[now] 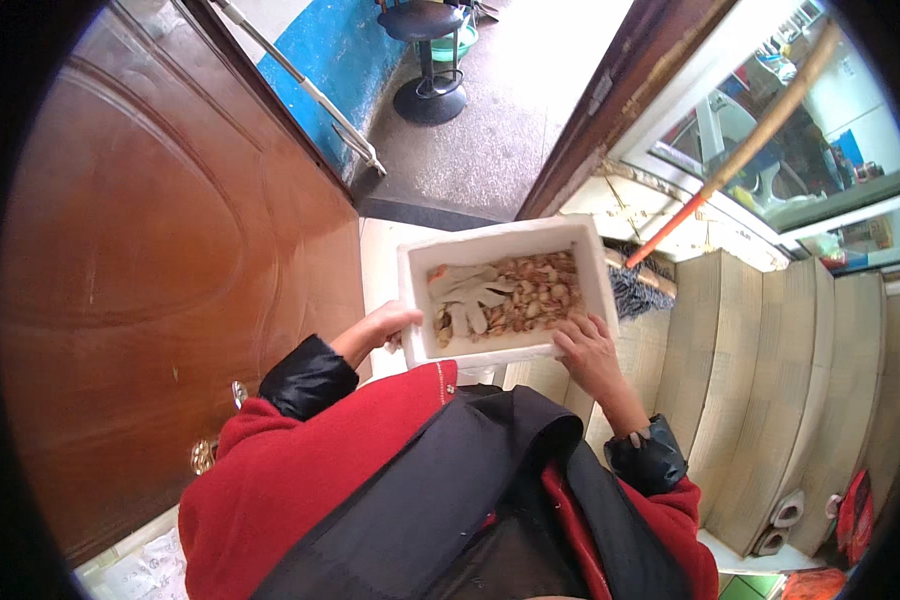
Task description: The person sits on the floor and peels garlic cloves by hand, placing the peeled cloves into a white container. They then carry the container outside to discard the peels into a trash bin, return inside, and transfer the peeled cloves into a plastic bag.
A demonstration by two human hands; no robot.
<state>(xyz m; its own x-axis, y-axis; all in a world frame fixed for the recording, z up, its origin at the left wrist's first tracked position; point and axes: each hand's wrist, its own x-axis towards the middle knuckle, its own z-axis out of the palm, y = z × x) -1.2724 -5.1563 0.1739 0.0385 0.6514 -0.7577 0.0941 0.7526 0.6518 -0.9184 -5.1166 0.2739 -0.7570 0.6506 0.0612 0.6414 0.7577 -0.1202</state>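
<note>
A white foam box point(495, 356) is held in front of my body at the doorway. My left hand point(397, 324) grips its left wall, thumb over the rim. My right hand point(586, 349) clasps the near right corner, its fingers reaching over the rim to the inside. In the box lie many small reddish-brown bulbs point(544, 292), which look like shallots or small onions. A pale knitted work glove point(461, 289) with an orange edge rests on them at the left. The underside of the box is hidden.
A brown door point(157, 262) stands at the left, a door frame point(607, 82) at the right. Beyond the dark threshold point(431, 213) is a round-based stool point(429, 101). A mop point(742, 150) leans beside tiled stairs point(727, 360) on the right. Slippers point(786, 510) lie at lower right.
</note>
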